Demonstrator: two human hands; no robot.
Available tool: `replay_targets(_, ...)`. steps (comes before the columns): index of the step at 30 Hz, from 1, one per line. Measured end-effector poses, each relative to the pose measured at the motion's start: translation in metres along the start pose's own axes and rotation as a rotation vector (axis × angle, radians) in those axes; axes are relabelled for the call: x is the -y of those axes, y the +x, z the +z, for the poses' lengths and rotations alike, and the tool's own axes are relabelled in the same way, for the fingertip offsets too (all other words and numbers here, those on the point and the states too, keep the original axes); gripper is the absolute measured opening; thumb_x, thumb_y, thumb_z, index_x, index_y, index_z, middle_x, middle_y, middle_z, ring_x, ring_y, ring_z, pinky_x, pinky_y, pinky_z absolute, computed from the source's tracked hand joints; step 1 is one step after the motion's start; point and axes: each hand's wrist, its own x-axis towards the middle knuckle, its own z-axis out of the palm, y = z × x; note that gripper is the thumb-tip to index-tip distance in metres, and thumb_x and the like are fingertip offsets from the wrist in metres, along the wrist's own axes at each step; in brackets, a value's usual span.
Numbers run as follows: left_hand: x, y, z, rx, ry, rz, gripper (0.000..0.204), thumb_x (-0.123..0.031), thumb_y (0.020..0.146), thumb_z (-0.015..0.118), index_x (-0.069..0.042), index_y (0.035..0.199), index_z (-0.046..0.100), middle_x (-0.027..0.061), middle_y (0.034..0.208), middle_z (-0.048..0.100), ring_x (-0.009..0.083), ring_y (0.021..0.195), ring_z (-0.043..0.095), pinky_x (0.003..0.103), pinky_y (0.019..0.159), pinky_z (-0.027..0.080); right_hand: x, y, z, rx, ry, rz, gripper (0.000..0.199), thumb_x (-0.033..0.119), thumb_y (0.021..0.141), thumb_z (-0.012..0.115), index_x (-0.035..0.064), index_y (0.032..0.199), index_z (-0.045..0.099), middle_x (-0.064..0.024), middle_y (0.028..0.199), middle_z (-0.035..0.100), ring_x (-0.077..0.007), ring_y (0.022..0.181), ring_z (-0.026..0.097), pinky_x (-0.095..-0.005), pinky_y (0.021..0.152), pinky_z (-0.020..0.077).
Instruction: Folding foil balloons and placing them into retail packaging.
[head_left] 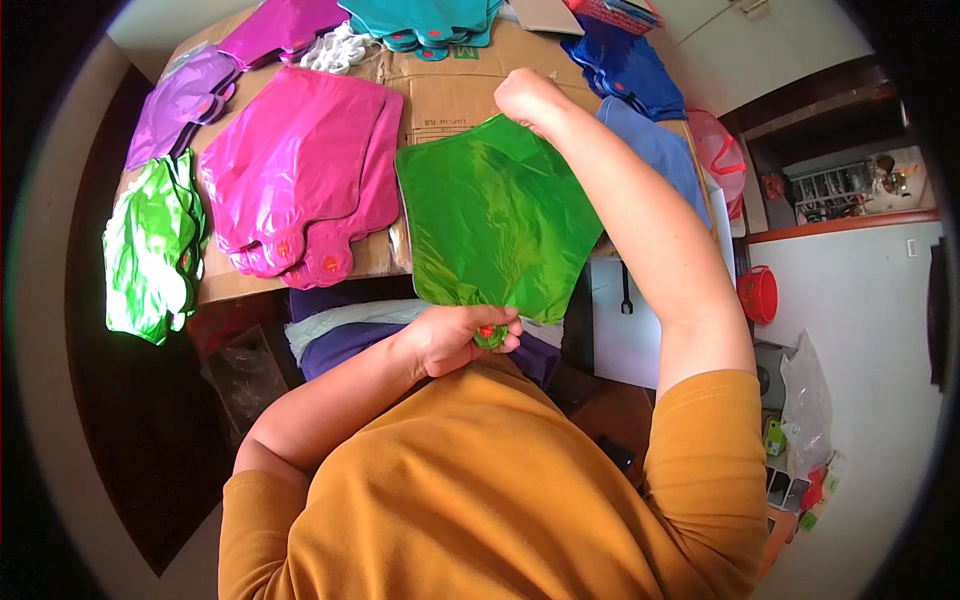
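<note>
Left hand point(455, 338) pinches the green balloon point(495, 215) at its neck; right hand point(525, 97) grips the far edge; keeping both hands apart should hold the foil taut above the pink balloons point(295, 170) beside it.

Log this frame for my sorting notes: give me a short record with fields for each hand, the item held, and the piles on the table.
Left hand: grips the narrow neck end of the green foil balloon, near the chest
Right hand: pinches the balloon's far top edge
Held item: green foil balloon, flat, uninflated, stretched between both hands
Surface: cardboard sheet
Piles: pink balloons; purple balloons; green-and-white balloons; teal balloons; blue balloons
</note>
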Motion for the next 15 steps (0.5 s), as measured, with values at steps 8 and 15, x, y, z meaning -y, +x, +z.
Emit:
replay_targets(8, -0.001, 0.001, 0.001, -0.04, -0.026, 0.005, 0.011, -0.011, 0.099, 0.055, -0.001, 0.098, 0.06, 0.008, 0.088, 0.064, 0.0174, 0.08, 0.062, 0.03, 0.077, 0.054, -0.017, -0.01, -0.012, 0.286, 0.504, 0.019, 0.014, 0.007, 0.081, 0.069, -0.0002, 0.093, 0.071, -0.0092, 0.082, 0.07, -0.017, 0.067, 0.063, -0.0318, 0.061, 0.052)
replay_targets(15, -0.009, -0.005, 0.009, -0.063, -0.008, 0.017, 0.01, -0.01, 0.097, 0.056, -0.001, 0.096, 0.06, 0.0088, 0.089, 0.063, 0.0205, 0.081, 0.059, 0.036, 0.081, 0.051, -0.028, 0.002, 0.004, 0.153, 0.362, -0.173, 0.01, 0.0, 0.084, 0.066, -0.0016, 0.091, 0.072, -0.01, 0.084, 0.071, -0.0167, 0.072, 0.066, -0.0316, 0.062, 0.0507)
